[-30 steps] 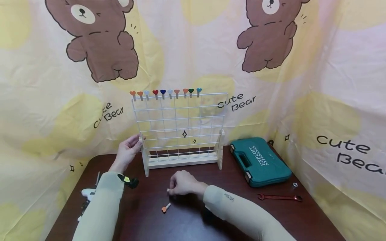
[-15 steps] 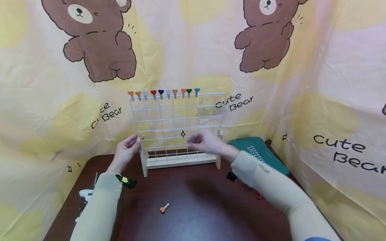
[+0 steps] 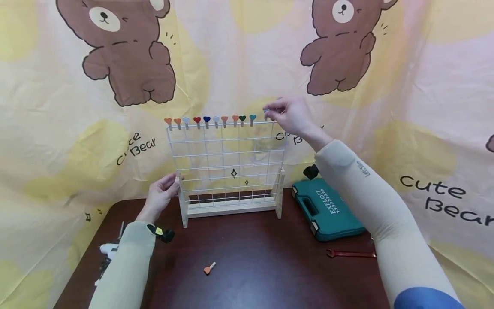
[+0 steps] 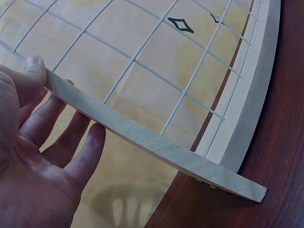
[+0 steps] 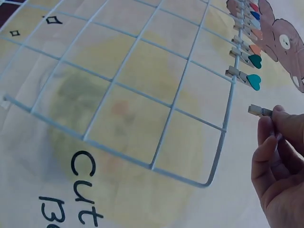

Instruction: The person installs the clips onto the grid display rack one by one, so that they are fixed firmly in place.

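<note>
A white wire grid rack [image 3: 231, 152] stands on wooden feet, with several heart-topped clothespins [image 3: 206, 120] clipped in a row along its top wire. My left hand [image 3: 160, 195] grips the rack's left wooden upright [image 4: 128, 130], thumb on one side and fingers on the other. Up by the right part of the top wire, my right hand [image 3: 291, 115] pinches a small wooden clothespin [image 5: 259, 111] by its end. In the right wrist view its tip is apart from the wire, and fingers hide its heart. One orange-heart clothespin [image 3: 209, 268] lies on the table.
A green tool case [image 3: 329, 210] lies at the table's right, with a red wrench [image 3: 351, 254] in front of it. At the left edge, a white glue-gun-like tool [image 3: 109, 249] is partly behind the left sleeve. A bear-print curtain hangs behind.
My right hand has risen from the tabletop to the rack's top wire, carrying the clothespin. The left hand stays on the upright, and the orange-heart clothespin has not moved.
</note>
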Available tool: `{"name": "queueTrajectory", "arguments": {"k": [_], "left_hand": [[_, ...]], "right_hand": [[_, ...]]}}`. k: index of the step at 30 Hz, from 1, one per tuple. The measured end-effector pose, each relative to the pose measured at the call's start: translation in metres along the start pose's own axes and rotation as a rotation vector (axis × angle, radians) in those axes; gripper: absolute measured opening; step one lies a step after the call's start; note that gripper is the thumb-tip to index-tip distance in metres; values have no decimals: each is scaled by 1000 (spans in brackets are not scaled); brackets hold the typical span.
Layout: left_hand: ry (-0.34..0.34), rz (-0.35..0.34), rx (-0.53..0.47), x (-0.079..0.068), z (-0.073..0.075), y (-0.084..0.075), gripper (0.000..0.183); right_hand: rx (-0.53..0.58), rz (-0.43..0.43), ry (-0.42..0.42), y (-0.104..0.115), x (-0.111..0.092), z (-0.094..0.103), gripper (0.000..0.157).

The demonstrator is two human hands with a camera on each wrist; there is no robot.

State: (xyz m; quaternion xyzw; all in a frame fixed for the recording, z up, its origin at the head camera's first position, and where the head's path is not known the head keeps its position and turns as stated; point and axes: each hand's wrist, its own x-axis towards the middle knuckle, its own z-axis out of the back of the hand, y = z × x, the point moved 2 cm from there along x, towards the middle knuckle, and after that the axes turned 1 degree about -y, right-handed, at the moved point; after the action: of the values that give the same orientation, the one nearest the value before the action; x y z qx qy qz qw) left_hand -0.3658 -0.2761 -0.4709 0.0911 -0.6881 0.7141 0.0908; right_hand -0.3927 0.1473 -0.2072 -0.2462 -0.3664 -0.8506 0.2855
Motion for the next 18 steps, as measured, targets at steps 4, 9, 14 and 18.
{"name": "queueTrajectory", "arguments": {"k": [4, 9, 14, 18], "left_hand": [[2, 7, 6, 0, 0, 1, 57], [1, 16, 11, 0, -1, 3, 56], [1, 15, 6, 1, -2, 2, 55], [-6, 14, 11, 1, 0, 1, 56]], "right_hand": [[2, -35, 33, -1, 6, -8, 10], [-24, -71, 54, -8, 3, -17, 12], [-85, -30, -76, -8, -12, -21, 33], [-9, 61, -185, -3, -38, -40, 27]]}}
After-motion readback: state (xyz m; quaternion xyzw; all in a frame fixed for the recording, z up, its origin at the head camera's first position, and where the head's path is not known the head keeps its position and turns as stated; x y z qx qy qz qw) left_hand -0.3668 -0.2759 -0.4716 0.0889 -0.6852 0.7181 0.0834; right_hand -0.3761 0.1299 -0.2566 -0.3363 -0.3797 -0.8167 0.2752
